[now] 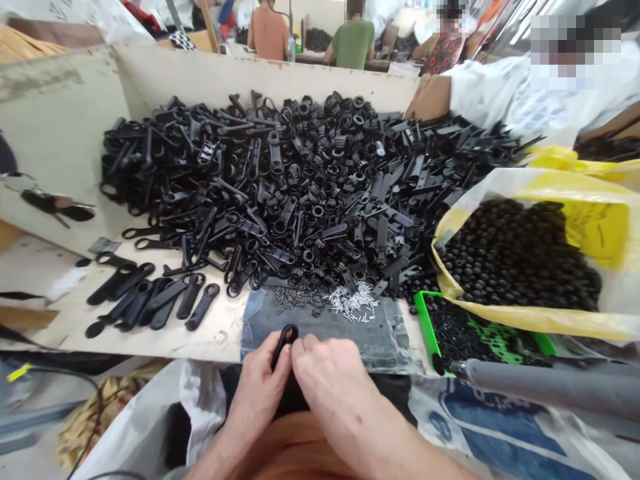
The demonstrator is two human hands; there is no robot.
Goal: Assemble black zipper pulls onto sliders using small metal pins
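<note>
The table (215, 330) is walled by a pale left board (65, 127) and far board (240, 70); its near edge is low, with the hands just at it. A heap of black parts (280, 180) fills the middle and far side. Pale surface shows at the near left, around a group of black handles (155, 300). On the dark mat (387, 340), room opens in front of the silver pins (353, 303). A green tray (424, 327) and a yellow-and-white bag (505, 313) of black balls bound the right.

The left hand (260, 380) has a narrow grip, thumb and fingers closed around a black ring-ended part (285, 341) at the mat's near edge. The right hand (327, 367) is curled tightly just beside it; I cannot tell what its fingertips hold.

The held part's lower end is hidden by the hands. A grey cylinder (540, 385) is cut off at right.
</note>
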